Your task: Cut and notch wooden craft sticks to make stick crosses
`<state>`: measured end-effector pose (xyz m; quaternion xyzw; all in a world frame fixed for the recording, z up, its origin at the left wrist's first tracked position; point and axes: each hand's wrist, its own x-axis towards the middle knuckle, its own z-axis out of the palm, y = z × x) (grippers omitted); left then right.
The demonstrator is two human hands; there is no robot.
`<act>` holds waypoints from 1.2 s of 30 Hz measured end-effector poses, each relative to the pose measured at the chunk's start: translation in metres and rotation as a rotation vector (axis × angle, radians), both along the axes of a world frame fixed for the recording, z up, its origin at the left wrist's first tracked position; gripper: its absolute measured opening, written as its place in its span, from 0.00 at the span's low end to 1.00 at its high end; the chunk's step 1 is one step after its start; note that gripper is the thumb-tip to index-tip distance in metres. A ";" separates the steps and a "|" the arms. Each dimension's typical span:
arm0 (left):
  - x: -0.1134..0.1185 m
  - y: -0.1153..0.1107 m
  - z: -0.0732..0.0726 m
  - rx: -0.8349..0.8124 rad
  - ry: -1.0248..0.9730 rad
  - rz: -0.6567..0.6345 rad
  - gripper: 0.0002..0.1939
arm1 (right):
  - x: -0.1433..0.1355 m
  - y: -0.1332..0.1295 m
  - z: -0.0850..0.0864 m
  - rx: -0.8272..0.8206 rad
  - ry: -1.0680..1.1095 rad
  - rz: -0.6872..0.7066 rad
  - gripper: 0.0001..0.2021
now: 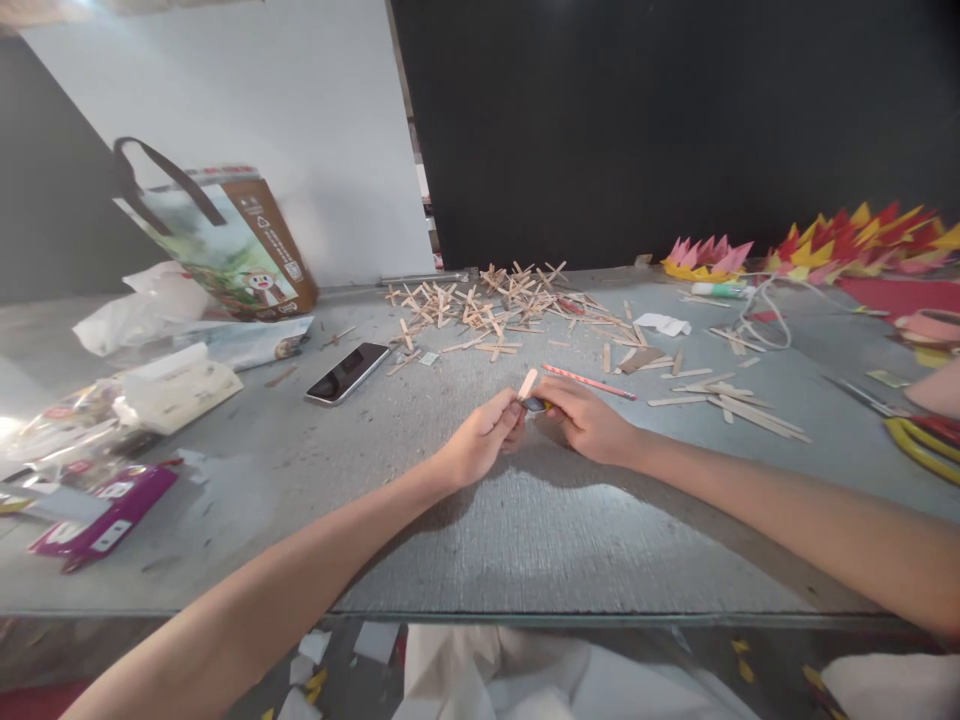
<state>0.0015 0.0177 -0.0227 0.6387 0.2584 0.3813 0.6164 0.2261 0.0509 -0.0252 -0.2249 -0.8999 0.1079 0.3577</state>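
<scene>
My left hand (486,436) is closed around a wooden craft stick (528,383), whose rounded end sticks up above the thumb. My right hand (589,418) meets it from the other side, closed on what looks like a utility knife (535,404); a flat grey part and a bit of yellow show, and the fingers hide the rest. The grey part lies against or very close to the stick; I cannot tell whether it touches. Just beyond the right hand lies a red-and-white striped pencil (589,381).
Loose craft sticks (480,310) are heaped at the back, with longer ones (750,412) at right. A phone (347,373) and a carry bag (232,240) stand left, beside plastic packets (112,515). Yellow-handled scissors (919,440) and folded paper pieces (862,240) are at right.
</scene>
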 end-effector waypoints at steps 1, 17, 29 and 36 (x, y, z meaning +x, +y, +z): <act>0.000 0.000 -0.001 -0.023 0.004 -0.008 0.22 | 0.002 0.001 0.001 -0.004 -0.029 0.009 0.12; 0.004 0.002 -0.005 0.017 0.069 -0.025 0.22 | 0.004 0.005 0.005 -0.021 -0.119 0.032 0.13; 0.005 0.002 -0.006 0.020 0.060 -0.004 0.22 | 0.001 0.003 0.008 -0.045 -0.142 0.015 0.11; 0.005 0.001 -0.008 0.019 0.016 0.014 0.22 | 0.001 0.003 0.009 -0.063 -0.134 0.025 0.10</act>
